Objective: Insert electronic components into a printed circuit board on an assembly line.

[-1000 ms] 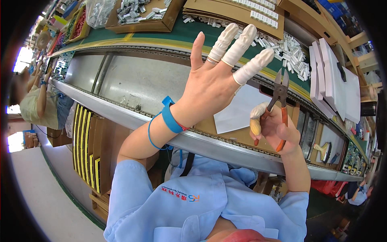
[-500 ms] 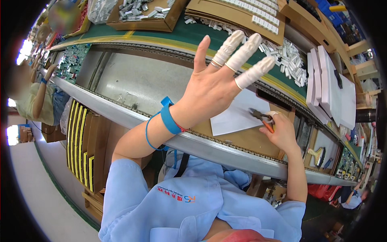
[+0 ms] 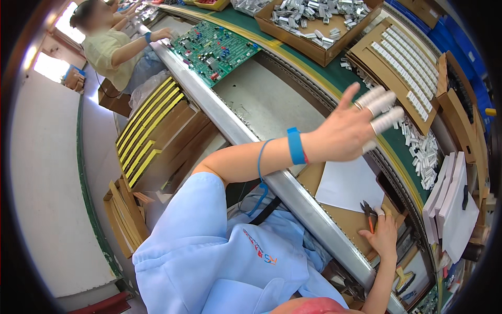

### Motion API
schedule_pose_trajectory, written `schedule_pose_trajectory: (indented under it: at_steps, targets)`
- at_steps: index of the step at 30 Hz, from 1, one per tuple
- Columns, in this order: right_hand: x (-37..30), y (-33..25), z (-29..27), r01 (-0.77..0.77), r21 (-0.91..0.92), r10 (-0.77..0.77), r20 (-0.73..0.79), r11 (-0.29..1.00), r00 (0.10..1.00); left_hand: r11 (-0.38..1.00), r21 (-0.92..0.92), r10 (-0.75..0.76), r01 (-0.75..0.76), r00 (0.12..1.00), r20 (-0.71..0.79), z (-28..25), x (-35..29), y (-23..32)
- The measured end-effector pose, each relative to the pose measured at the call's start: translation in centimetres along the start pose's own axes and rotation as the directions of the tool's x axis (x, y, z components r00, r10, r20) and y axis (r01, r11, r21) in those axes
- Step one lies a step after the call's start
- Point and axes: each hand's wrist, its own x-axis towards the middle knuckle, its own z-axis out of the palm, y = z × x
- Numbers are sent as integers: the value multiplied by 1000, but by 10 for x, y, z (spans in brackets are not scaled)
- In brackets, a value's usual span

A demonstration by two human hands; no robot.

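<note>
My left hand (image 3: pixel 345 133) hovers open over the work line, palm down, with fingers spread and nothing in it. White finger covers sit on several of its fingers, slightly blurred, and a blue strap (image 3: pixel 296 146) circles the wrist. Below and to its right, my right hand (image 3: pixel 385 236) is closed around the orange handles of a pair of cutting pliers (image 3: pixel 370 215). The dark jaws point away from me, over the edge of a white paper sheet (image 3: pixel 345 183). That sheet rests on brown cardboard (image 3: pixel 342 222).
A green circuit board (image 3: pixel 212 51) spans the line at upper left, near a co-worker's hand (image 3: pixel 163 34). Beyond the line are a carton of metal parts (image 3: pixel 327 44), rows of white parts on cardboard (image 3: pixel 410 68) and loose metal pieces (image 3: pixel 418 154). White foam slabs (image 3: pixel 452 204) stand at right.
The view has swung to the left, so the circuit board and co-worker show more fully. My left hand stays raised with fingers spread; my right hand still holds the cutting pliers.
</note>
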Motion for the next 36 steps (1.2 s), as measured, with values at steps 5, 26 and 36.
schedule_pose_trajectory:
  at_steps: [5, 26, 36]
  targets:
    - [3, 4, 3, 46, -21, -47, -31, 999, 998, 946, 299, -99, 123, 991, -92, -49, -25, -49]
    - [14, -9, -29, 139, 984, 329, -170, 115, 929, 389, 921, -627, -29, 724, 288, -241, -175, -505]
    - [-3, -6, -36, 259, 952, 240, -216, -163, 946, -589, 783, 274, -201, 862, 427, -241, -180, -551]
